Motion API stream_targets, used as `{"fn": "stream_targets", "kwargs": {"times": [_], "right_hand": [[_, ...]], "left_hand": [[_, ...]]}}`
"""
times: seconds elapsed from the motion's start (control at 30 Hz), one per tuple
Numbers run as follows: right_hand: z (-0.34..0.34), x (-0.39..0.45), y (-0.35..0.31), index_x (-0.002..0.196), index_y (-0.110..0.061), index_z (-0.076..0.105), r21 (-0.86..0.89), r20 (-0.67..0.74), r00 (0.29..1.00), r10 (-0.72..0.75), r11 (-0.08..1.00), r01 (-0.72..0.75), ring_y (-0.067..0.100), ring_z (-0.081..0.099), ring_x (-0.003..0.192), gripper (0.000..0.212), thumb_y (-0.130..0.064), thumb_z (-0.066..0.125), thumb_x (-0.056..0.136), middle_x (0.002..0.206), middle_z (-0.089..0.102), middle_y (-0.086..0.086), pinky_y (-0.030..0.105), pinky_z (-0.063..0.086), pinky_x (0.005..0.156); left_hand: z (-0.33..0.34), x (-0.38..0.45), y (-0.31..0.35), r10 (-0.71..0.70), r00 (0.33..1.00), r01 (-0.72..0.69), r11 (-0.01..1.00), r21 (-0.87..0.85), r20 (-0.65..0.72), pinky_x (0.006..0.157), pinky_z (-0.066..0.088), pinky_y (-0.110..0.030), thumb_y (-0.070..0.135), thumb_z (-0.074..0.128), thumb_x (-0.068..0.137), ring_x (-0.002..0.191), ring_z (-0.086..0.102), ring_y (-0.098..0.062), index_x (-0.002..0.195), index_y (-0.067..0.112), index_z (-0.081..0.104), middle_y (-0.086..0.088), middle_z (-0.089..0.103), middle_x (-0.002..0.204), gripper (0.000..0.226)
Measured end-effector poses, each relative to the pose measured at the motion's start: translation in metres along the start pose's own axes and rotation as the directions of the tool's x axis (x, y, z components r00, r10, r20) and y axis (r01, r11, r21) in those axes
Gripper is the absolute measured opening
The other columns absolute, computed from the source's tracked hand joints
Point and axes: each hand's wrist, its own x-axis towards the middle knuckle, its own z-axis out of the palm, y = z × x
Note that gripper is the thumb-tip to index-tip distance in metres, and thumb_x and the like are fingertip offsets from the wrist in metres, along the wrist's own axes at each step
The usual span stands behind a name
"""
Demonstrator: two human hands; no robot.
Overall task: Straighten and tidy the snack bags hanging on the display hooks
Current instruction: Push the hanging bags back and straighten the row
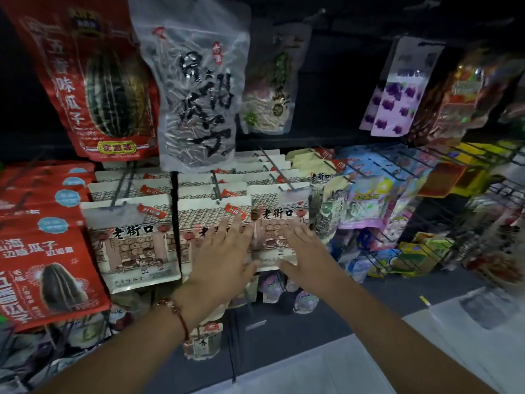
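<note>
While both hands lie flat, left hand [224,260] and right hand [305,251] with fingers spread on adjoining cream sunflower-seed bags [279,223] hanging mid-rack on hooks [216,184], press evenly, level bottom edges, avoid sliding bags off

Cream snack bags [279,220] w/ street-scene print — three rows on display hooks [274,166], front bags upright, overlapping.

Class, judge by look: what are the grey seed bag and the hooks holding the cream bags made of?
Grey seed bag: likely clear glossy plastic film, since seeds show through and it shines. Hooks: probably dark metal wire, thin and straight.
</note>
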Motion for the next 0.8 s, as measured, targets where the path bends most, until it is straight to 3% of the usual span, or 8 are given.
{"fn": "stream_targets", "kwargs": {"times": [0.13, 0.33, 0.47, 0.8], "right_hand": [[-0.017, -0.025, 0.062, 0.155, -0.033, 0.000, 0.060, 0.044, 0.999, 0.030, 0.998, -0.032, 0.016, -0.009, 0.149, 0.078, -0.048, 0.049, 0.096, 0.162, -0.006, -0.010, 0.041, 0.004, 0.122], [-0.058, -0.058, 0.160, 0.156, -0.029, 0.006, 0.164, 0.058, 0.996, 0.070, 0.983, -0.079, 0.014, -0.009, 0.149, 0.075, -0.047, 0.050, 0.098, 0.162, -0.005, -0.010, 0.037, 0.005, 0.122], [-0.088, -0.070, 0.215, 0.156, -0.028, 0.007, 0.159, 0.063, 0.994, 0.089, 0.982, -0.098, 0.015, -0.008, 0.149, 0.075, -0.048, 0.050, 0.097, 0.162, -0.003, -0.010, 0.036, 0.006, 0.121], [-0.111, -0.068, 0.312, 0.156, -0.027, 0.012, 0.264, -0.004, 0.975, 0.220, 0.941, -0.211, 0.017, -0.003, 0.150, 0.075, -0.041, 0.055, 0.096, 0.163, 0.002, -0.006, 0.038, 0.012, 0.119]], "left_hand": [[0.012, 0.023, 0.060, -0.003, 1.000, 0.003, 1.000, -0.012, 0.002, 0.122, 0.002, -0.048, 0.059, 0.032, 0.098, 0.151, -0.006, -0.028, 0.156, 0.026, -0.002, -0.007, -0.010, 0.164, 0.075], [0.036, 0.058, 0.161, -0.060, 0.998, 0.062, 0.991, -0.116, 0.023, 0.122, -0.001, -0.044, 0.057, 0.035, 0.099, 0.151, -0.009, -0.026, 0.156, 0.031, -0.007, -0.005, -0.014, 0.163, 0.075], [0.047, 0.087, 0.215, -0.082, 0.996, 0.088, 0.980, -0.177, 0.041, 0.123, 0.005, -0.043, 0.058, 0.033, 0.100, 0.151, -0.008, -0.023, 0.156, 0.033, -0.006, 0.000, -0.012, 0.164, 0.073], [0.052, 0.162, 0.283, -0.010, 0.995, 0.030, 0.976, -0.216, 0.096, 0.122, 0.005, -0.040, 0.050, 0.043, 0.099, 0.151, -0.003, -0.023, 0.157, 0.031, 0.000, -0.003, -0.004, 0.165, 0.074]]}}
